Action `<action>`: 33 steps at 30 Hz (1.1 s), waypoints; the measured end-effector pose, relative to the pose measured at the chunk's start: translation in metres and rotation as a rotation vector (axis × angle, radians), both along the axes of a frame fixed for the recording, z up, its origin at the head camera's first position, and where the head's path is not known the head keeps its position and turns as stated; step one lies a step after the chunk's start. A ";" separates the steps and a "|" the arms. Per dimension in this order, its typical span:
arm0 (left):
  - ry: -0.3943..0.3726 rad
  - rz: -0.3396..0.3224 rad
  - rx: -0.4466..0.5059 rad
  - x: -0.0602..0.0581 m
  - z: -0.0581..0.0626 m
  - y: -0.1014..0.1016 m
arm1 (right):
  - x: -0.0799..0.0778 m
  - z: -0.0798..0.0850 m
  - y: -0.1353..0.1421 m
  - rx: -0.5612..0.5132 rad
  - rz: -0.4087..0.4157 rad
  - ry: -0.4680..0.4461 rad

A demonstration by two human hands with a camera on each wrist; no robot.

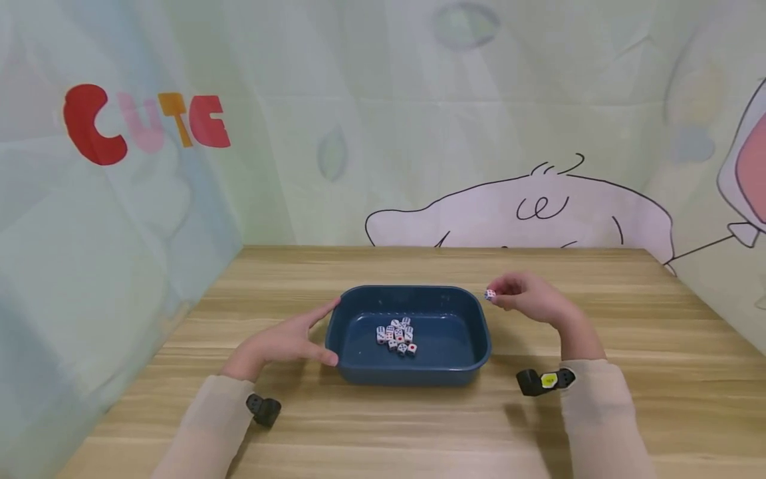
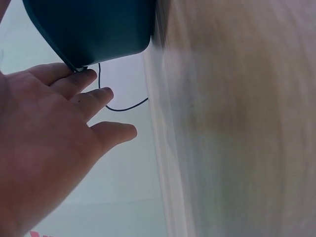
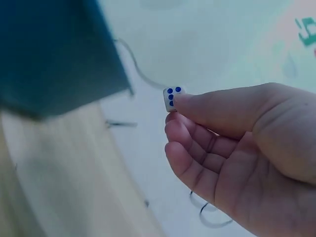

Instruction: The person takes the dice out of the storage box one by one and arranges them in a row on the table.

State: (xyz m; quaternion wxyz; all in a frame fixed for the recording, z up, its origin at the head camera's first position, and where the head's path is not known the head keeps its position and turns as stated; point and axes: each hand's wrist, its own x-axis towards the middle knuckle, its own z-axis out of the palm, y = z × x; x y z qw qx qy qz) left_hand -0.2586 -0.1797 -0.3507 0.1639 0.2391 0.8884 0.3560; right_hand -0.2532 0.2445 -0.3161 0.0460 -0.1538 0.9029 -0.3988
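A dark blue rectangular tub [image 1: 413,376] stands on the table with several white dice [image 1: 399,334] clustered on its floor, a bit left of its middle. My left hand [image 1: 290,341] rests against the tub's left side, fingers extended; in the left wrist view the fingers [image 2: 81,84] touch the underside of its rim. Just beyond the tub's right rim, my right hand [image 1: 532,297] pinches a single die [image 3: 171,98] between thumb and fingertips. Blue pips show on one face of that die, which is held above the tabletop.
The wood-grain table [image 1: 383,436] spreads around the tub on all sides. Behind it hangs a printed cloth [image 1: 335,80] with a cartoon animal and coloured letters. Each sleeve carries a black wrist camera, such as the right one [image 1: 529,382].
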 end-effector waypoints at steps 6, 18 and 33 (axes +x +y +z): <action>-0.002 -0.001 -0.009 -0.001 -0.001 -0.001 | -0.006 -0.022 0.013 0.039 -0.038 -0.084; -0.020 -0.011 0.021 -0.001 -0.001 -0.001 | -0.013 -0.046 0.018 0.025 -0.027 -0.180; -0.024 -0.013 0.020 -0.001 -0.002 -0.002 | -0.013 -0.046 0.015 0.075 -0.001 -0.172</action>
